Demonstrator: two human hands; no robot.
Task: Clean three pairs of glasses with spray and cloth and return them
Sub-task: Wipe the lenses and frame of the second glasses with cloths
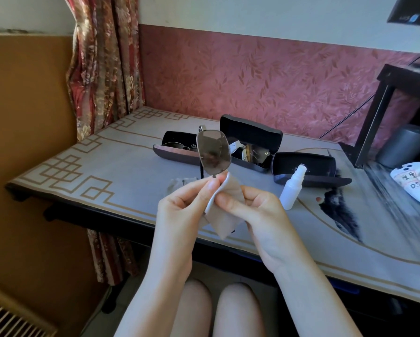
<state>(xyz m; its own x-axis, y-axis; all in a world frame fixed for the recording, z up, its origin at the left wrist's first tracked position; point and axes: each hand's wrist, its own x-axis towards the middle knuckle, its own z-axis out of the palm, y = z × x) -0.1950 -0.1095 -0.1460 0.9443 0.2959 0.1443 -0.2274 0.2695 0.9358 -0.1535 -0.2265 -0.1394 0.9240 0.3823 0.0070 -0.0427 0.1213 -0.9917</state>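
Glasses (213, 152) held on end above the table (121, 166) near edge, long axis vertical, tinted lens straight above the fingers: left hand (187, 210) pinches their lower end, right hand (255, 210) pinches cloth (226, 217) just beside, so wiping goes upward.

Left hand (183, 205) pinches sunglasses (213, 153) upright; right hand (250, 205) grips cloth (224, 215) against them.
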